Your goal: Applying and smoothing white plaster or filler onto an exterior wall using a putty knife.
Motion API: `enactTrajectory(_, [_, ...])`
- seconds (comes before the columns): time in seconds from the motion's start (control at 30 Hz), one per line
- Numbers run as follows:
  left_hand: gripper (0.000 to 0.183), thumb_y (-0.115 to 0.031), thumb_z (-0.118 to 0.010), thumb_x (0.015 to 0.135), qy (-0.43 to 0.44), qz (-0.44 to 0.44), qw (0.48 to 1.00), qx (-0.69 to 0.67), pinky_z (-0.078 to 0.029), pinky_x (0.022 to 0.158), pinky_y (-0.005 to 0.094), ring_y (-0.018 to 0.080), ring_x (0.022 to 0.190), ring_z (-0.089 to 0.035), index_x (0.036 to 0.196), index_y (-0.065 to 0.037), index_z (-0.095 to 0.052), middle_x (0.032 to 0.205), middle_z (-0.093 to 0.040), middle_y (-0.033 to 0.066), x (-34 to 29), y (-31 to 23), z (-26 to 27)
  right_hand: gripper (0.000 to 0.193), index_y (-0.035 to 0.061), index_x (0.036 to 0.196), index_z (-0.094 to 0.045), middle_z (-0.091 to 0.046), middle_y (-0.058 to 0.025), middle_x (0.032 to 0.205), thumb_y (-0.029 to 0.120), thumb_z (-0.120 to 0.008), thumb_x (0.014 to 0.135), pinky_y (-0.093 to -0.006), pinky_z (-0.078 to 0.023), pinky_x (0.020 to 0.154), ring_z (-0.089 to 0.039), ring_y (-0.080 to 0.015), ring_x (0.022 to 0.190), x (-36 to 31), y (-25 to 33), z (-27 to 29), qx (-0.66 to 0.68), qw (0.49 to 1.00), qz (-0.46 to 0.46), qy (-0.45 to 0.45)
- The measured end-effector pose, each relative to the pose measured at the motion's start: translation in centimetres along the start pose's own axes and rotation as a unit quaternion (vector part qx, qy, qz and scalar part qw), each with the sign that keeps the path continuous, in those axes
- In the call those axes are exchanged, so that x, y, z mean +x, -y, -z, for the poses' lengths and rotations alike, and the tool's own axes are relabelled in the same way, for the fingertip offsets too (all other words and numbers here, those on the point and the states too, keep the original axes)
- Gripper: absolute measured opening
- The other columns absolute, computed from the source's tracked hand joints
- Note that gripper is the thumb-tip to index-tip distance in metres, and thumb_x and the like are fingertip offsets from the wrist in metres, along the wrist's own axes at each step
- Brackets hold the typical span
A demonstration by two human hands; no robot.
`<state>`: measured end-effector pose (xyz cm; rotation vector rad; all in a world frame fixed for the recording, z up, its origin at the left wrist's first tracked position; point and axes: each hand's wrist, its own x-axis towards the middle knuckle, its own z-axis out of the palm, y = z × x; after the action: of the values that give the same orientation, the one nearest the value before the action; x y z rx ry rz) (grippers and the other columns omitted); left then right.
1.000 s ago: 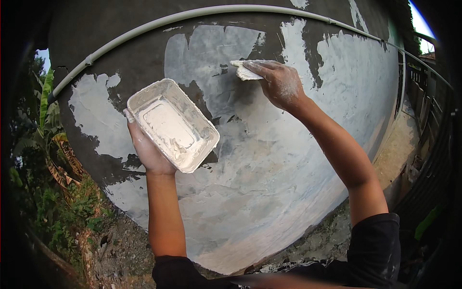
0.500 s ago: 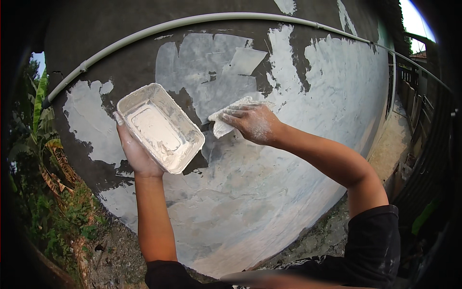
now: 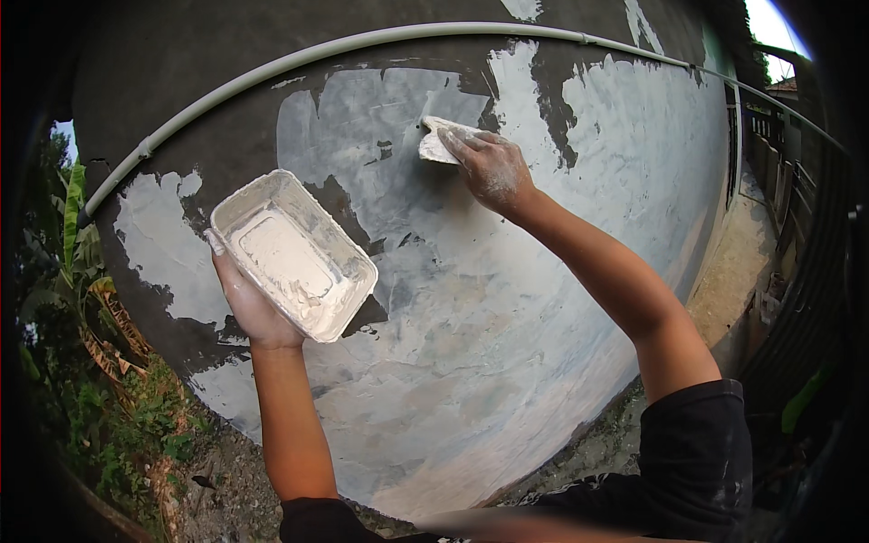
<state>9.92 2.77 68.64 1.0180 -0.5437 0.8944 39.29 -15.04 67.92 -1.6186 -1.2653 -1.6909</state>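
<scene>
My left hand (image 3: pixel 255 303) is closed round the side and underside of a rectangular plastic tub (image 3: pixel 348 306), tilted and held up in front of the wall. Pale wall putty (image 3: pixel 276 249) covers its bottom and smears its sides. Up and to the right, my right hand (image 3: pixel 496 172) grips a putty-coated flat scraper (image 3: pixel 438 145) against the wall; most of its grip is hidden by my fingers. Dried white putty marks both hands. The dark grey wall (image 3: pixel 217 118) carries uneven patches of whitish putty (image 3: pixel 625 136), with bare dark strips between them.
A pale pipe (image 3: pixel 380 36) runs across the wall above my hands. Plants (image 3: pixel 127 407) grow at the left, over rough ground (image 3: pixel 235 480). On the right a narrow path (image 3: pixel 738 244) passes along a dark fence (image 3: pixel 787 163).
My right hand has swept the scraper upward over the wall, and the dark gap near the middle now has a thin grey film. The tub has shifted slightly down and left in view.
</scene>
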Motion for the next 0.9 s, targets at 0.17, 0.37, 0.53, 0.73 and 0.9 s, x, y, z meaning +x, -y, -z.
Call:
enactTrajectory(0.17, [0.057, -0.05, -0.032, 0.105, 0.026, 0.005, 1.0, 0.014, -0.051, 0.1, 0.0418, 0.0264, 0.117, -0.06, 0.138, -0.007, -0.051, 0.132, -0.058, 0.01, 0.4, -0.8, 0.2, 0.041, 0.0102, 0.125, -0.063, -0.07, -0.0104, 0.116, 0.008, -0.06, 0.084, -0.0421, -0.056, 0.082, -0.069, -0.0297, 0.099, -6.5, 7.1, 1.7, 0.111, 0.975, 0.077, 0.175])
enactTrajectory(0.37, [0.059, -0.051, -0.032, 0.104, -0.042, -0.029, 0.998, 0.032, -0.05, 0.101, 0.0421, 0.0267, 0.119, -0.059, 0.14, -0.007, -0.049, 0.135, -0.057, 0.0105, -0.4, -0.8, -2.1, 0.037, 0.0163, 0.123, -0.066, -0.071, -0.0082, 0.111, 0.005, -0.06, 0.088, -0.0417, -0.057, 0.076, -0.068, -0.0297, 0.096, -3.6, 2.1, 3.7, 0.118, 0.991, -0.052, 0.028])
enactTrajectory(0.53, [0.06, -0.053, -0.033, 0.104, -0.015, -0.026, 1.0, -0.001, -0.049, 0.101, 0.0407, 0.0261, 0.118, -0.059, 0.138, -0.007, -0.05, 0.134, -0.057, 0.0097, -1.2, 0.1, -2.3, 0.057, 0.0166, 0.134, -0.061, -0.07, -0.0159, 0.108, -0.006, -0.058, 0.081, -0.0437, -0.055, 0.078, -0.068, -0.0358, 0.091, -4.2, -1.4, 0.5, 0.087, 0.979, -0.179, -0.047])
enactTrajectory(0.73, [0.061, -0.054, -0.033, 0.104, 0.031, 0.004, 0.999, -0.021, -0.049, 0.1, 0.04, 0.025, 0.116, -0.059, 0.138, -0.006, -0.05, 0.132, -0.058, 0.0099, -1.3, -0.3, -0.2, 0.073, 0.0147, 0.149, -0.044, -0.044, -0.0134, 0.153, 0.002, -0.059, 0.079, -0.0523, -0.04, 0.106, -0.051, -0.0341, 0.131, -10.7, 8.8, -1.7, 0.139, 0.979, -0.067, 0.13])
enactTrajectory(0.9, [0.06, -0.053, -0.033, 0.105, -0.036, -0.009, 0.999, 0.002, -0.049, 0.1, 0.0397, 0.0247, 0.116, -0.059, 0.137, -0.005, -0.05, 0.132, -0.058, 0.0104, -1.0, 0.8, -0.5, 0.041, 0.0145, 0.127, -0.065, -0.071, -0.0129, 0.112, 0.005, -0.058, 0.088, -0.0431, -0.058, 0.073, -0.07, -0.0328, 0.092, -7.8, 7.2, 2.6, 0.182, 0.966, -0.106, 0.147])
